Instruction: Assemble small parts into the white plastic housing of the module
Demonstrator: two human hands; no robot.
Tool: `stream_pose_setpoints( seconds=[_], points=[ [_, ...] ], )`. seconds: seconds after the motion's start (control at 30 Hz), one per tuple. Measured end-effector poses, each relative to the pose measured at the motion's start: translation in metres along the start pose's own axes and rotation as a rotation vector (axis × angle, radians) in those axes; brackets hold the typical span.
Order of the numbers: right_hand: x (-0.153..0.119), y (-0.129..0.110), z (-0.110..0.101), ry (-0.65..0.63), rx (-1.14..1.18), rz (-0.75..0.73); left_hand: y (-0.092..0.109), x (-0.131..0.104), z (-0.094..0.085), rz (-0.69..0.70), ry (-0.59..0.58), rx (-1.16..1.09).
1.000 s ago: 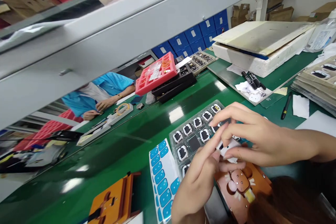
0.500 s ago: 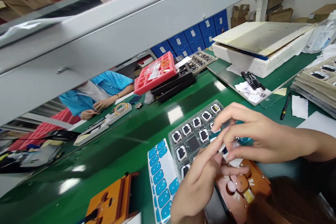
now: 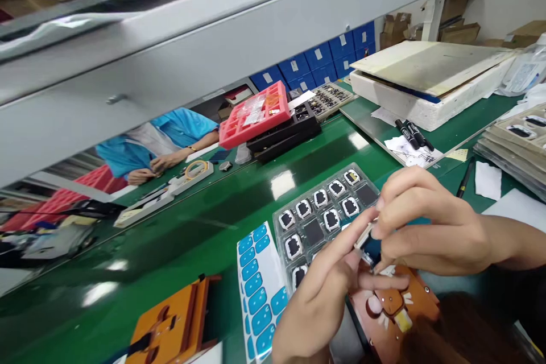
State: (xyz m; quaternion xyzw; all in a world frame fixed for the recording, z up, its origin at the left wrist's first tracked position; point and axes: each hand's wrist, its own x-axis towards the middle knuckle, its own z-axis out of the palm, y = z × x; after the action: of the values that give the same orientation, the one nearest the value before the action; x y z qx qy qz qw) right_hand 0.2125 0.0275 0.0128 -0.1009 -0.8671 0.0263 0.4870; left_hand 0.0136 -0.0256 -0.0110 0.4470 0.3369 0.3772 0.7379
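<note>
a broad grey metal shelf beam [image 3: 213, 40] slants across the upper view and blocks most of what lies behind it; under it a co-worker's blue sleeve [image 3: 179, 128] and hands show across the glossy green bench top [image 3: 205, 210]. a red plastic tray [image 3: 253, 115] sits on stacked black trays [image 3: 290, 133], with black marker pens [image 3: 412, 132] and a white foam slab [image 3: 426, 77] further right. a clear blister tray of small black-and-white square parts [image 3: 318, 219] lies just ahead of the hands, a white sheet of blue stickers [image 3: 260, 284] beside it, and an orange fixture block [image 3: 173, 327] at the lower left, cut off by the frame edge.

the brown fixture plate [image 3: 396, 301] below the hands is partly covered by them and by dark hair at the bottom right. the small white-framed dark part [image 3: 370, 242] is mostly hidden by fingers, so its shape is hard to make out.

the left hand [image 3: 319, 301] and right hand [image 3: 430, 227] are together, both pinching that small part between fingertips, just above the brown plate and at the near edge of the blister tray.
</note>
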Motion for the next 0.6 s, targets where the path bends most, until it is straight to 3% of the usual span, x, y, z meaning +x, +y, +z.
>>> stream_pose_setpoints(
  seconds=[0.17, 0.27, 0.4, 0.6],
  points=[
    [0.000, 0.002, -0.003, 0.058, -0.039, -0.134, 0.007, 0.001, 0.003, 0.019, -0.068, -0.013],
    [-0.001, 0.002, -0.007, 0.034, -0.081, -0.137, 0.006, 0.005, 0.001, 0.074, -0.130, 0.059],
    [-0.003, 0.000, -0.010, 0.039, -0.068, -0.103, 0.002, 0.012, 0.001, 0.183, -0.129, 0.278],
    [-0.005, -0.007, 0.000, 0.106, -0.118, -0.110, -0.005, 0.014, 0.008, 0.176, -0.169, 0.231]
  ],
)
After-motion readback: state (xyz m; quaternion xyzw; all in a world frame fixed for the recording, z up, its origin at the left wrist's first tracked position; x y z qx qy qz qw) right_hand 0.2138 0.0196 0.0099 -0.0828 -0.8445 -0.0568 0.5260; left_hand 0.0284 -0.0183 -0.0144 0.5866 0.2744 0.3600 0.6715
